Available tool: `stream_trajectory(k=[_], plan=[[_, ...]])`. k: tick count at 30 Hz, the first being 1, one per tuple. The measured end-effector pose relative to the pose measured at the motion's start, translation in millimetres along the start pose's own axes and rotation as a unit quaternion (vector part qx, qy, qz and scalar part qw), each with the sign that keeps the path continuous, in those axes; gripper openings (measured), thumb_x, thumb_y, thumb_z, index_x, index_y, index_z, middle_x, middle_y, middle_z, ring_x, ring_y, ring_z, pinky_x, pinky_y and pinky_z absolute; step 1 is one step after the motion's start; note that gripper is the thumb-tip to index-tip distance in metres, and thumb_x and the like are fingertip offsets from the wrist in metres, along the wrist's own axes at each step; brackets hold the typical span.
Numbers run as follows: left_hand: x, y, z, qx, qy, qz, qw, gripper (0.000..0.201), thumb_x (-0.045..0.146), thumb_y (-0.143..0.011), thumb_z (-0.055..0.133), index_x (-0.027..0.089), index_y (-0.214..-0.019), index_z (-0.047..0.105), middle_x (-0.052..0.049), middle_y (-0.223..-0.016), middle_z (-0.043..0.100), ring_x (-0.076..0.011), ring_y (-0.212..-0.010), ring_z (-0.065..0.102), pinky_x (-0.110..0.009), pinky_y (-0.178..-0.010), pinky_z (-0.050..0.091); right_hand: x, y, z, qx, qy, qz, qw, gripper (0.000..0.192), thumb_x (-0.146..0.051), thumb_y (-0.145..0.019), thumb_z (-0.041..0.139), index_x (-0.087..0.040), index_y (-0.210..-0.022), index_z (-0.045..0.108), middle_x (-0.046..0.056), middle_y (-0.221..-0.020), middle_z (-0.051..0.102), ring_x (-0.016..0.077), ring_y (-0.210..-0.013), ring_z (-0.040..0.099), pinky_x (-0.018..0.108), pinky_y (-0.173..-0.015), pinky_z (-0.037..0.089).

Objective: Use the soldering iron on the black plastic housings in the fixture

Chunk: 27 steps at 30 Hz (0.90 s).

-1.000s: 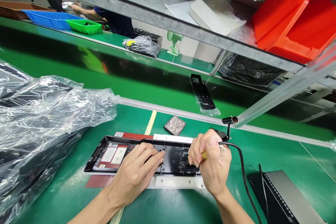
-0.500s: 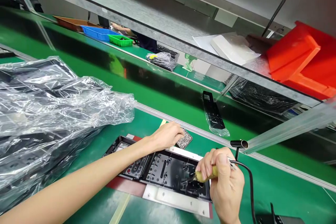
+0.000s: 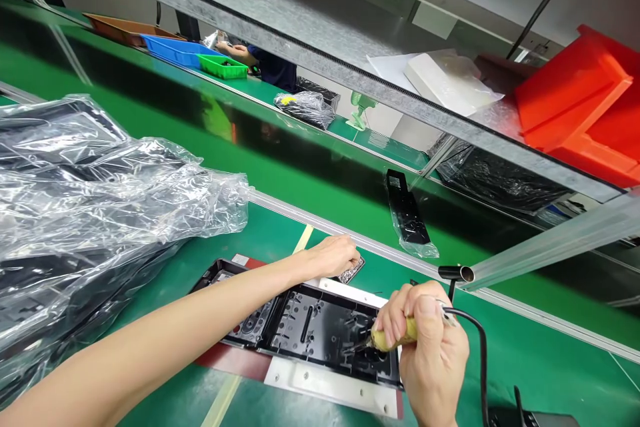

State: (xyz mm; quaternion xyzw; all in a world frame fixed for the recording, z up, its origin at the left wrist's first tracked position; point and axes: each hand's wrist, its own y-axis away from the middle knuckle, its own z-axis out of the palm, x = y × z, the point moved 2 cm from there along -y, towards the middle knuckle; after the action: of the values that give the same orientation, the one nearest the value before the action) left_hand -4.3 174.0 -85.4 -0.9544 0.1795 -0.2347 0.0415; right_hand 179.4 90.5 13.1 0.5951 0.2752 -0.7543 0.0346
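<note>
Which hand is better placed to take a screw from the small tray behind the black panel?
Left. The left hand already rests over the screw tray, while the right hand is closed around the corded tool, its tip on the black panel.

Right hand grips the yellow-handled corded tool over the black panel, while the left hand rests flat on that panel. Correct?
Not quite. In the head view the left hand is off the black panel, reaching over the small speckled tray behind it. The right hand grips the yellow-handled corded tool.
</note>
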Motion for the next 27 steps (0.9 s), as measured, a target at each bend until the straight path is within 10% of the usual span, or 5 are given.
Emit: stream_trajectory(k=[16, 27], plan=[[5, 11, -18.1, 0.050, 0.141, -0.085, 0.985, 0.017, 0.011, -0.080, 0.057, 0.013, -0.081, 0.074, -0.005, -0.080, 0.077, -0.0163, -0.072, 0.069, -0.022, -0.063, 0.047, 1, 0, 0, 0.002, 0.009, 0.004, 1.000, 0.029, -0.031, -0.105, 0.047, -0.021, -0.077, 0.049, -0.004, -0.060, 0.048, 0.0099, -0.052, 0.051, 0.027, -0.052, 0.048], [61, 66, -27.2, 0.015, 0.175, -0.010, 0.984, 0.017, 0.013, -0.090, 0.059, 0.017, -0.088, 0.076, -0.002, -0.084, 0.075, -0.0168, -0.086, 0.067, -0.024, -0.076, 0.046, 0, -2, 2, 0.005, 0.015, 0.004, 1.000, 0.027, -0.032, -0.104, 0.048, -0.022, -0.078, 0.050, -0.005, -0.060, 0.048, 0.0104, -0.052, 0.047, 0.028, -0.054, 0.050]])
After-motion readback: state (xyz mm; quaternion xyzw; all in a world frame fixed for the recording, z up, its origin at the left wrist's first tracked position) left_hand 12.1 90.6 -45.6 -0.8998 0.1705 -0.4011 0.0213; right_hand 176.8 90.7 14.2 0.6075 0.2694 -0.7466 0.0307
